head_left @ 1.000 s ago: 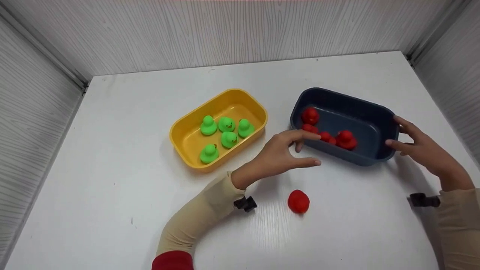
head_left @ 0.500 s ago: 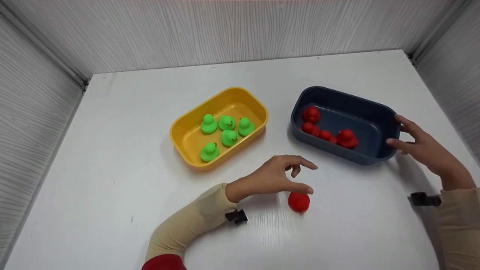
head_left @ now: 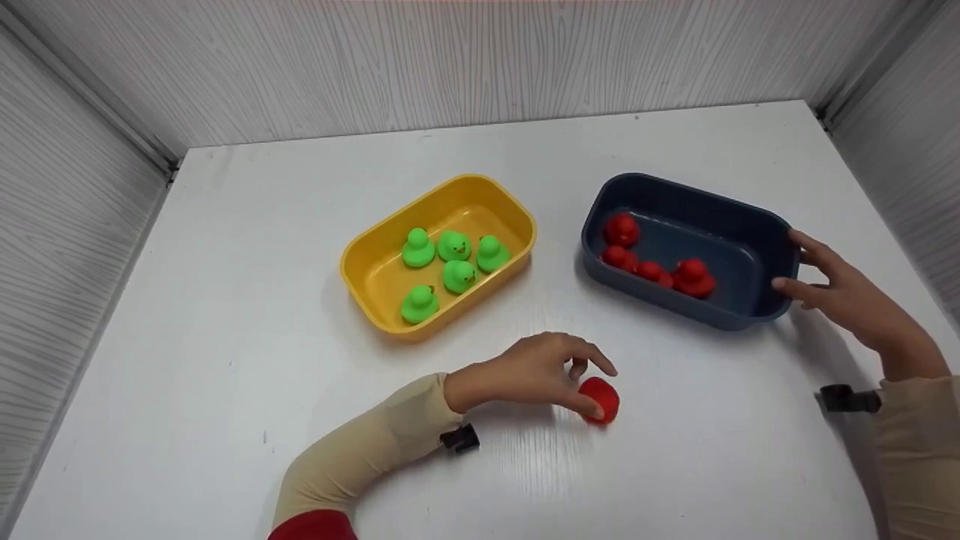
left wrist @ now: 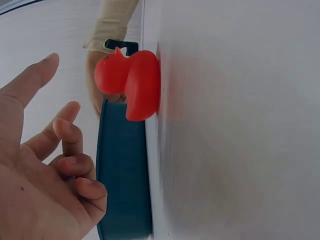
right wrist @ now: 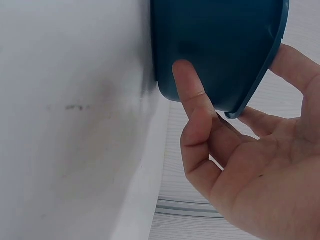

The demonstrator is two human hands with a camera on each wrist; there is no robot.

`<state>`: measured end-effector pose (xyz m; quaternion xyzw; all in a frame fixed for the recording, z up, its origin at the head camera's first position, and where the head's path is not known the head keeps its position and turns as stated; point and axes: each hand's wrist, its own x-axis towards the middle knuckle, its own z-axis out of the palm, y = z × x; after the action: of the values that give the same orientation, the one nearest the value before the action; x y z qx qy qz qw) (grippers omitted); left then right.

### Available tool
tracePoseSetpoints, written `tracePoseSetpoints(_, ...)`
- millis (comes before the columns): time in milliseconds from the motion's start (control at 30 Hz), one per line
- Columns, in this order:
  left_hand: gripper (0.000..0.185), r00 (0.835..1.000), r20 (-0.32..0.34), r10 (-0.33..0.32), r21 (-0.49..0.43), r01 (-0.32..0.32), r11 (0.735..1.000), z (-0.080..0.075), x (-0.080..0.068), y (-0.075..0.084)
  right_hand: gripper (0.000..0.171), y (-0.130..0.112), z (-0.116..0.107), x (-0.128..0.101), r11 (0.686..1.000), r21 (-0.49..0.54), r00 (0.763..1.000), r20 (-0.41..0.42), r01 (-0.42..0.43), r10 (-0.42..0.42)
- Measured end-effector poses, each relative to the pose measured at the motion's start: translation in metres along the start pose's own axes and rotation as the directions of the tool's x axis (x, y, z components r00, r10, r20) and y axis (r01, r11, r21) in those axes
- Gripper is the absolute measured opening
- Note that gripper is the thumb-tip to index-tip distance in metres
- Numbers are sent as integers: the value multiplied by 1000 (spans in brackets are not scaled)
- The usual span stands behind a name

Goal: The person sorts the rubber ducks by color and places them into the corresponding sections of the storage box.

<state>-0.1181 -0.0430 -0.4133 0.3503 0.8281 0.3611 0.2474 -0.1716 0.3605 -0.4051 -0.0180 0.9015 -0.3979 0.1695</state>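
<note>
A red rubber duck [head_left: 609,399] stands upright on the white table, in the lower middle of the head view. Just over it hovers my left hand [head_left: 529,371], thumb and index finger spread apart. The left wrist view shows a gap between those fingers and the duck [left wrist: 142,87]. My right hand [head_left: 862,307] grips the right end of a dark blue bin [head_left: 720,247], thumb over the rim and fingers against the outer wall [right wrist: 215,45]. Several red ducks [head_left: 694,279] lie in that bin, along its left and near sides.
Left of the blue bin sits a yellow bin [head_left: 484,217] with several green ducks [head_left: 418,304] inside. Pale wood-grain panels [head_left: 450,67] enclose the table [head_left: 225,420] at the back and on both sides.
My left hand has moved from in front of the blue bin toward the person, down to the lone red duck. The right hand has stayed at the blue bin's end.
</note>
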Motion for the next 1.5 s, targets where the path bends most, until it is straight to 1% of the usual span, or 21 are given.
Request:
tracePoseSetpoints(133, 41, 999, 30, -21, 93, 18, 996, 0, -1, -1, 77, 0, -1, 0, 1000, 0, 1000, -3, 13, -13)
tracePoseSetpoints(333, 39, 997, 81, -14, 184, -1, 983, -1, 2, 0, 77, 2, 0, 0, 999, 11, 999, -11, 46, -46)
tracePoseSetpoints(467, 37, 994, 112, -11, 221, -15, 975, 0, 4, -1, 77, 3, 1, 0, 998, 17, 998, -6, 60, -60)
tracePoseSetpoints(633, 37, 990, 140, -24, 244, -11, 970, 2, 7, -2, 77, 3, 1, 0, 998, 18, 998, -4, 61, -61)
tracePoseSetpoints(867, 33, 987, 158, -42, 179, 13, 984, 4, 11, -6, 78, 3, 1, 2, 999, 14, 999, -1, 51, -50)
tracePoseSetpoints(1000, 32, 987, 159, -27, 168, 0, 986, 4, 11, -6, 79, 2, 2, 2, 999, 15, 999, -1, 40, -40)
tracePoseSetpoints(1133, 30, 987, 161, -25, 174, -3, 985, 5, 12, -6, 78, 4, 2, 1, 998, 17, 998, -4, 59, -59)
tracePoseSetpoints(1233, 29, 988, 154, -26, 158, 2, 987, 5, 11, -6, 77, 4, 3, 0, 998, 16, 998, -4, 66, -66)
tracePoseSetpoints(1333, 30, 991, 135, -22, 114, 7, 993, 3, 12, -5, 78, 3, 2, 1, 999, 15, 999, -2, 51, -51)
tracePoseSetpoints(1500, 28, 995, 103, -8, 18, 6, 1000, 0, 14, 1, 79, 2, 2, 1, 999, 8, 999, -1, 35, -35)
